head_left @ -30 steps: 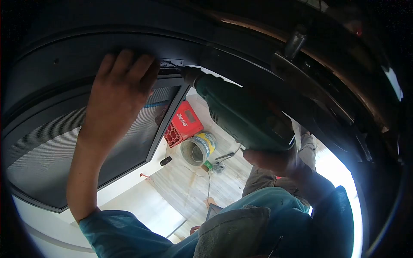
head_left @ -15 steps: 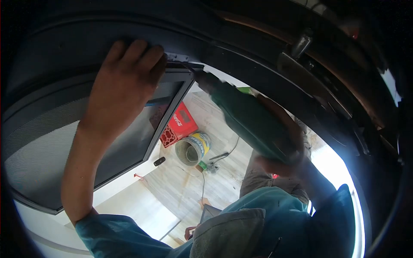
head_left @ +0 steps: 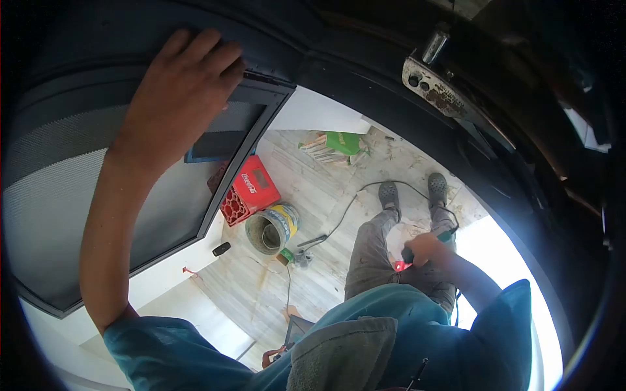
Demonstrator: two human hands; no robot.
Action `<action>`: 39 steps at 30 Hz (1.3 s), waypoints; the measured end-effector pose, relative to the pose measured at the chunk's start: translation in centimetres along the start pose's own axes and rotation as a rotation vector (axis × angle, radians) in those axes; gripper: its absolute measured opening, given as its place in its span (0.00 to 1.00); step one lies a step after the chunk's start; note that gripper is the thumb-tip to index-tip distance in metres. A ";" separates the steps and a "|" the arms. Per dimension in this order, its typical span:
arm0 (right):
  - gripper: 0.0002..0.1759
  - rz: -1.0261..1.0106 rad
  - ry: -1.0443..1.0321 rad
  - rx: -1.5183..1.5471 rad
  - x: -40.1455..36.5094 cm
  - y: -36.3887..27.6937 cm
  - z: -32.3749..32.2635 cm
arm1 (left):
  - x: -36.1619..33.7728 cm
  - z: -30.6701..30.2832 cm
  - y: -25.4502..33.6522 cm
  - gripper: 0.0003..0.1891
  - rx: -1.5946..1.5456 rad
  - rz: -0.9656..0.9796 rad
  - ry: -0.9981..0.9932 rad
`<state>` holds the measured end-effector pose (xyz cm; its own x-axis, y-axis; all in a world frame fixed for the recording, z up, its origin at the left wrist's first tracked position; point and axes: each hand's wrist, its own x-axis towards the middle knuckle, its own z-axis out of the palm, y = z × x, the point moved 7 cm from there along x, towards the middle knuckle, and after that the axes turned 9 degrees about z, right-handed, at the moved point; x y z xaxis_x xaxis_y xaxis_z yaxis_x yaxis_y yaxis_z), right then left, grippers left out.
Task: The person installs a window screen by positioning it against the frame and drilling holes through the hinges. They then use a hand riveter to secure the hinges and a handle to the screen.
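My left hand (head_left: 186, 94) is raised at the upper left, its fingers curled against the dark frame (head_left: 274, 81) at the top corner of a mesh screen panel (head_left: 65, 176). Whether it grips anything small is hidden. Low in front of my legs, my right hand (head_left: 424, 249) is wrapped round the green power drill (head_left: 445, 236), most of which the hand covers. A cable runs from the drill down to the floor.
On the floor are a red crate (head_left: 255, 186), a paint bucket (head_left: 268, 231), a green bag (head_left: 344, 142) and a black cable (head_left: 352, 202). A metal bracket (head_left: 433, 91) hangs upper right. Another person's hand (head_left: 272, 356) shows at the bottom.
My right hand has lowered the drill from the frame corner to near my legs. My left hand remains at the frame, slightly higher in view.
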<state>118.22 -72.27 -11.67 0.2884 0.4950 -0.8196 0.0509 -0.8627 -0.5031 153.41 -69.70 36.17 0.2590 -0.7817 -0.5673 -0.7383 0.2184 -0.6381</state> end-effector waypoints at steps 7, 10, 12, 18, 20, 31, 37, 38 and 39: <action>0.30 -0.045 -0.192 -0.496 2.6 -5.6 5.8 | -0.6 -0.5 0.2 0.25 -0.037 -0.073 0.104; 0.38 -0.120 -0.276 -0.558 2.3 -5.5 6.1 | -1.1 -0.7 0.7 0.23 0.000 -0.114 0.166; 0.38 -0.137 -0.235 -0.548 2.3 -5.5 6.6 | -1.2 -1.0 0.7 0.20 0.033 -0.100 0.188; 0.39 -0.189 -0.002 -0.345 -1.5 -6.8 3.0 | -1.0 -1.0 1.0 0.16 0.035 -0.058 0.161; 0.36 -0.390 0.211 0.127 -6.9 -9.1 -2.9 | -0.9 -0.6 1.1 0.15 0.070 -0.063 0.159; 0.39 0.268 1.675 -0.001 -33.5 -4.9 -29.8 | -2.5 -2.5 -2.0 0.11 -0.825 -0.060 0.852; 0.23 -0.629 1.735 0.593 -41.4 -10.9 -28.1 | -3.3 -2.2 -4.1 0.11 -1.217 -0.023 1.016; 0.22 -0.815 1.628 0.663 -42.7 -13.0 -26.7 | -3.3 -2.1 -4.1 0.11 -1.277 -0.025 1.019; 0.21 -0.960 1.544 0.691 -43.5 -14.6 -25.9 | -3.1 -2.2 -4.2 0.10 -1.339 -0.020 1.021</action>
<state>129.68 -83.90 38.47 0.8761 -0.1324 0.4636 0.4639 -0.0304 -0.8854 154.35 -69.45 41.72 0.1898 -0.9271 0.3231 -0.8514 0.0085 0.5245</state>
